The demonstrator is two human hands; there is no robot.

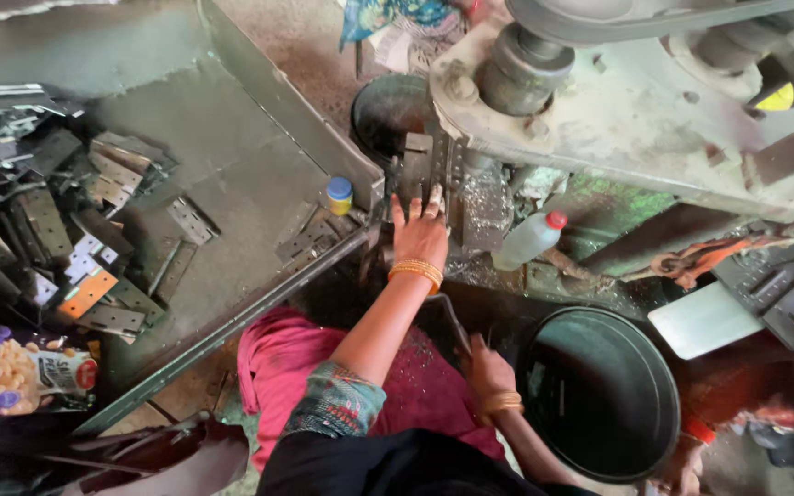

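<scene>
My left-hand fingers [413,213] are spreading flat on the press die block [420,165] — gripping nothing — while hinge plates [94,230] are lying piled on the tray [232,119], my right hand [487,366] curling closed on a lever [452,321].

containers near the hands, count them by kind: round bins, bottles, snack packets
round dark bins: 2, one by the right hand, one above the left hand
bottles: 2, a clear red-capped one and a small yellow blue-capped one
snack packets: 1
total: 5
</scene>
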